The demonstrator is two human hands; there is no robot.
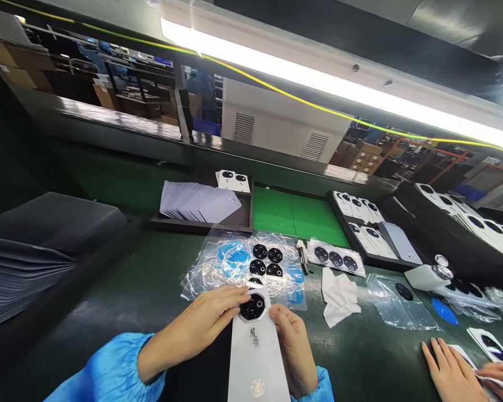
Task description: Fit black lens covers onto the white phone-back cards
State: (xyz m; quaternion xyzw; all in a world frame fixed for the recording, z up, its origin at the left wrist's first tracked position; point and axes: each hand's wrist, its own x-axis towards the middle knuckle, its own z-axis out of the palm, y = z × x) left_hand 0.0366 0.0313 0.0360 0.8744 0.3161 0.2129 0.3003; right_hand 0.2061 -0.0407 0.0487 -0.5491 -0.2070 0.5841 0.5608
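Here, the right hand (292, 343) pinches the white panel (257, 347) by its edge; the left hand (205, 314) lays its fingers on the upper corner, whether clamped, one cannot tell. Between both hands' fingertips sits the black disc (252, 308); light, even pressure seems best.

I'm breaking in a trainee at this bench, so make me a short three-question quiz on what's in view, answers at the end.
1. True or false: the left hand and right hand are both by the end of the white panel that bears a round black disc.

2. Multiple choice: what colour are the sleeves of the person at the panel? (a) white (b) blue (c) yellow

3. Count: how many black discs show in the small clear pack just beyond the crumpled white cloth?

Key: 1. True. 2. (b) 3. Three.
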